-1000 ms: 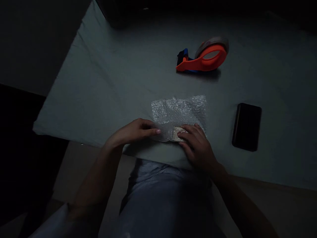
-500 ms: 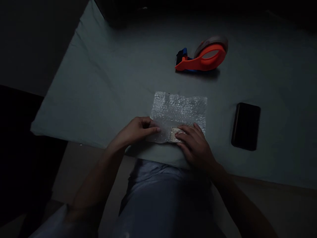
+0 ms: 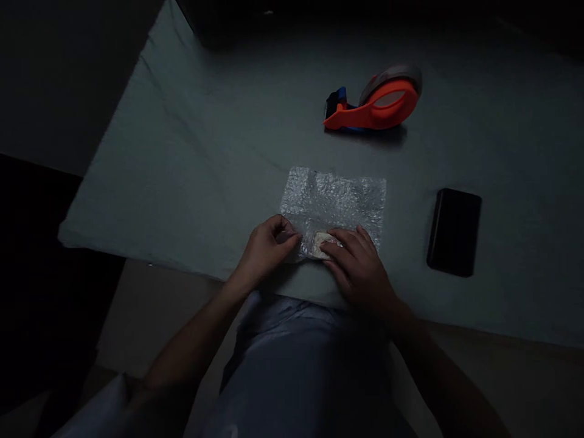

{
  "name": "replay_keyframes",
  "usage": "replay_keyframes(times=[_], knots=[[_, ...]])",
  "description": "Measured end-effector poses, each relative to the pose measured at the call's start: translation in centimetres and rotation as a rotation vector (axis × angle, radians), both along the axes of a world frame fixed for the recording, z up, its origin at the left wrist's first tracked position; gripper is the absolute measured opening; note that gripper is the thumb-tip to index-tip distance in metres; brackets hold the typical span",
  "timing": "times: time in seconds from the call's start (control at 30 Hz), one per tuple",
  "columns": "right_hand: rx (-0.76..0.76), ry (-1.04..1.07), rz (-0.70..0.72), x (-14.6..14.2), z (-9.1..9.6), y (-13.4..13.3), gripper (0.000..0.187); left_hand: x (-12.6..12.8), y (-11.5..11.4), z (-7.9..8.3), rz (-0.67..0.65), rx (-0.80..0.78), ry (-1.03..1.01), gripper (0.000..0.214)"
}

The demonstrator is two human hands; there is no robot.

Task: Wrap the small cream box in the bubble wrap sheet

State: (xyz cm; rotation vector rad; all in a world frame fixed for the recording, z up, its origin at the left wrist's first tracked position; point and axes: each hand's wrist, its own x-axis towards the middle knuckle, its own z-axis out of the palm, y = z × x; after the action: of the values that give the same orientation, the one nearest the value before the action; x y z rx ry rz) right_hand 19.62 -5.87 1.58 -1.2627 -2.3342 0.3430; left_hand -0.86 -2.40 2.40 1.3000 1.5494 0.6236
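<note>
The room is dark. A green cloth lies under the wrap. The left hand pinches the wrap's left side; the right hand holds the block at its near edge. Behind the wrap is a tape gun; right of it, a black box.

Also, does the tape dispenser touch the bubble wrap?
Apart: the head view shows a strip of cloth between the dispenser and the wrap.

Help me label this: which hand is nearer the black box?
Right. The right hand is left of the black box; the left hand is farther left, at the bubble wrap.
</note>
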Motion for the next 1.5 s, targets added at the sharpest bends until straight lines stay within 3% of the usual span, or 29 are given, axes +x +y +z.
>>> replay_keyframes(times=[0.2, 0.4, 0.57, 0.67, 0.8, 0.97, 1.03, 1.1, 1.2, 1.27, 1.37, 1.5], knots=[[-0.006, 0.008, 0.013, 0.0, 0.2, 0.1, 0.021, 2.0, 0.7, 1.6, -0.055, 0.081, -0.113, 0.012], [0.001, 0.06, -0.003, 0.1, 0.7, 0.1, 0.017, 3.3, 1.0, 2.8, -0.153, -0.004, -0.393, 0.034], [0.105, 0.117, -0.122, 0.2, 0.5, -0.6, 0.021, 3.5, 0.0, 2.4, -0.163, 0.087, -0.311, 0.061], [0.146, 0.076, -0.083, 0.0, 0.5, -0.9, 0.032, 3.6, -0.1, 2.2, -0.204, 0.157, -0.236, 0.074], [0.165, 0.012, -0.043, -0.2, 0.4, -1.2, 0.027, 3.5, 0.6, 2.2, -0.22, 0.258, -0.21, 0.061], [0.131, -0.031, -0.058, -0.1, 0.1, -1.4, 0.027, 2.7, 1.6, 1.6, 0.018, 0.55, 0.029, 0.026], [0.132, -0.022, -0.056, -0.1, -0.1, -1.4, 0.027, 2.4, 1.6, 1.1, -0.053, 0.651, 0.092, 0.025], [0.134, -0.008, -0.054, -0.1, -0.2, -1.4, 0.026, 2.4, 1.5, 0.3, -0.232, 0.698, 0.076, 0.032], [0.127, 0.012, -0.057, -0.2, -0.3, -1.4, 0.027, 2.8, 1.6, -0.8, -0.507, 0.621, 0.026, 0.046], [0.12, 0.017, -0.06, -0.2, -0.3, -1.4, 0.028, 3.0, 2.0, -1.4, -0.586, 0.524, 0.06, 0.046], [0.126, 0.015, -0.061, -0.2, -0.3, -1.4, 0.027, 3.1, 2.6, -1.5, -0.54, 0.474, 0.159, 0.043], [0.123, 0.015, -0.067, -0.2, -0.1, -1.4, 0.025, 2.8, 2.0, -0.6, -0.291, 0.709, 0.187, 0.03]])
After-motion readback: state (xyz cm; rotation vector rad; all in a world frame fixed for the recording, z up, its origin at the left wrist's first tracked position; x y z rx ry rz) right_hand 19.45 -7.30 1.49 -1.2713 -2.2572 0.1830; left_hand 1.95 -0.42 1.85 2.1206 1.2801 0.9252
